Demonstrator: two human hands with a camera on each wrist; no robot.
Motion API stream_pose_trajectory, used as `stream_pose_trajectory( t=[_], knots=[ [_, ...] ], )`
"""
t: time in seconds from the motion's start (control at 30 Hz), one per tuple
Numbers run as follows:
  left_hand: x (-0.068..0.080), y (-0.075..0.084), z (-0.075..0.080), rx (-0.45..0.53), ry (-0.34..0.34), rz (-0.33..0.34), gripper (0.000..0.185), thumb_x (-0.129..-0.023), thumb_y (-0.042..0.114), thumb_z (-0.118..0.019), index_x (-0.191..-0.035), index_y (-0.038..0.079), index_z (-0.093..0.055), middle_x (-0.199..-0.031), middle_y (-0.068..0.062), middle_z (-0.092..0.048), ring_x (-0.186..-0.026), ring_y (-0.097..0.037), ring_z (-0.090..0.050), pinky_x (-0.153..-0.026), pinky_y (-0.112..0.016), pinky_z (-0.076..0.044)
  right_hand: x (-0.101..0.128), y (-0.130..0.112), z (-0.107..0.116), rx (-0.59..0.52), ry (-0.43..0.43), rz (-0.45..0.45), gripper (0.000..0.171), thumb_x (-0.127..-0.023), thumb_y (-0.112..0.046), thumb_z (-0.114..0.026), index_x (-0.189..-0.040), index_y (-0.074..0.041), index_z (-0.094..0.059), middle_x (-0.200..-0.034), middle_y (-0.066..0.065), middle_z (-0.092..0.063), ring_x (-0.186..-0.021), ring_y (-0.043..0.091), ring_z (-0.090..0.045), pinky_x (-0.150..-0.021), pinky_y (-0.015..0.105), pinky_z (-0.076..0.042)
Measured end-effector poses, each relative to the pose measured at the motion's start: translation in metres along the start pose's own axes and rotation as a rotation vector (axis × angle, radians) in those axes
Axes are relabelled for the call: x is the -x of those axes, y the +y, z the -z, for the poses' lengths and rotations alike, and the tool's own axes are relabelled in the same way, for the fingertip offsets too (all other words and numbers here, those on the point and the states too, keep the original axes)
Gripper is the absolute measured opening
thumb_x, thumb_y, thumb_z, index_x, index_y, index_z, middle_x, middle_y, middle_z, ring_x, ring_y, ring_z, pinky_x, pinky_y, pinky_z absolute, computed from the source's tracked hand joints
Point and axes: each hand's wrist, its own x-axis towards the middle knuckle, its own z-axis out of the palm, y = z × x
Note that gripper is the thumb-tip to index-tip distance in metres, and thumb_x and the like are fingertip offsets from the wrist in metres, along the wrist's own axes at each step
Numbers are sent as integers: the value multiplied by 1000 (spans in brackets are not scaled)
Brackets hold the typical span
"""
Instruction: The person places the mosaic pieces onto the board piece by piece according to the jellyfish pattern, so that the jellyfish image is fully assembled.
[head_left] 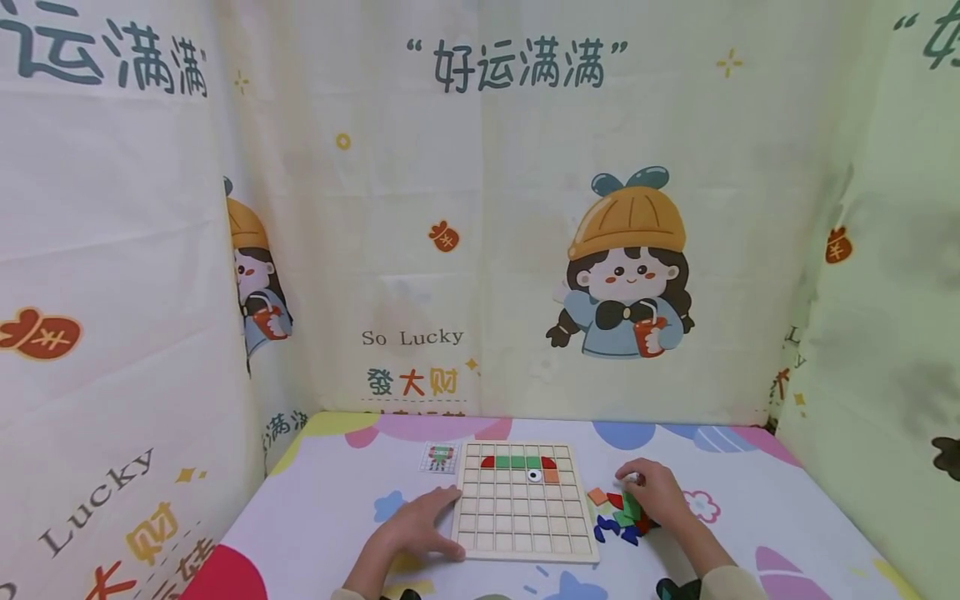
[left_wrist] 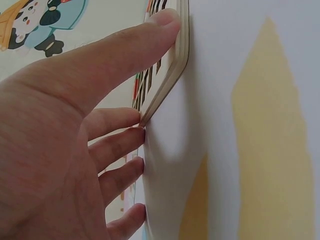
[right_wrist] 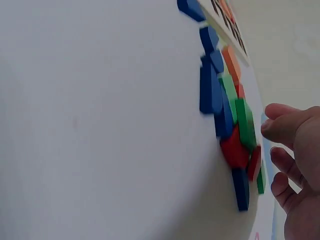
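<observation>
A wooden grid board point(head_left: 521, 521) lies on the table. Its top row holds red and green pieces point(head_left: 517, 462), with a white eye piece point(head_left: 534, 476) and an orange piece point(head_left: 552, 476) below them. My left hand point(head_left: 450, 521) rests against the board's left edge point(left_wrist: 172, 65), thumb point(left_wrist: 150, 35) along the rim and fingers straight on the cloth. My right hand point(head_left: 636, 487) hovers with loosely curled fingers point(right_wrist: 280, 125) over a pile of loose blue, green, red and orange pieces point(head_left: 618, 512) point(right_wrist: 230, 115) right of the board. I see nothing held in it.
A small picture card point(head_left: 439, 457) lies at the board's far left corner. The table wears a white cloth with coloured patches point(head_left: 322, 508). Printed fabric walls point(head_left: 480, 250) close in the back and both sides.
</observation>
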Motion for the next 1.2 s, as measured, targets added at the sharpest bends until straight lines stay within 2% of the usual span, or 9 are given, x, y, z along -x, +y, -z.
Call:
stream_pose_trajectory(
  t=[0.1, 0.3, 0.53, 0.7, 0.83, 0.97, 1.07, 1.2],
  knots=[
    [1, 0, 0, 2, 2, 6, 91, -59, 51, -79, -137, 21, -41, -142, -7, -41, -131, -35, -36, -106, -57, -31, 1, 7, 4, 11, -3, 15, 21, -80, 2, -62, -89, -15, -70, -104, 7, -65, -90, 20, -54, -81, 41, -55],
    [2, 1, 4, 17, -3, 2, 91, -60, 51, -78, -137, 20, -41, -143, -7, -41, -132, -36, -35, -106, -57, -29, -3, 16, 7, 40, -18, 46, 25, -78, 6, -63, -86, -17, -70, -103, 5, -64, -86, 18, -54, -75, 36, -56],
    [3, 3, 7, 4, 0, -27, 92, -60, 49, -78, -138, 18, -40, -143, -8, -40, -133, -38, -33, -107, -58, -27, -6, 20, 9, 70, -25, 39, 22, -78, 2, -66, -88, -17, -71, -101, 5, -64, -89, 19, -56, -79, 39, -55],
    [0, 1, 5, 16, -5, -15, 92, -60, 49, -79, -138, 19, -41, -143, -8, -41, -132, -37, -34, -107, -58, -28, -7, 19, 7, 64, -49, 4, 19, -79, -2, -66, -94, -14, -71, -99, 6, -64, -93, 21, -57, -82, 43, -54],
    [-1, -1, 3, 29, -12, 0, 91, -60, 49, -79, -137, 19, -42, -142, -7, -42, -132, -36, -35, -106, -58, -29, -10, 16, 2, 54, -57, -25, 17, -81, -11, -67, -98, -11, -69, -95, 5, -62, -90, 19, -56, -80, 42, -55],
    [0, -1, 2, 32, -9, 9, 91, -59, 50, -79, -136, 21, -42, -142, -5, -42, -132, -35, -36, -106, -57, -31, -10, 8, -3, 67, -39, -51, 17, -80, -20, -69, -94, -11, -68, -86, 4, -60, -80, 17, -52, -71, 34, -54],
    [0, -1, 1, 30, -4, 11, 91, -58, 51, -79, -136, 22, -42, -142, -5, -42, -132, -34, -36, -106, -56, -31, -11, 2, -7, 78, -27, -77, 17, -78, -24, -71, -88, -12, -66, -80, 3, -57, -73, 16, -48, -62, 27, -48],
    [-1, -2, -1, 13, 2, 2, 91, -58, 51, -79, -137, 23, -42, -142, -5, -42, -132, -33, -36, -106, -56, -31, -14, -2, -14, 98, -13, -105, 22, -76, -29, -73, -82, -11, -62, -74, 2, -55, -69, 15, -47, -59, 24, -46]
  ],
)
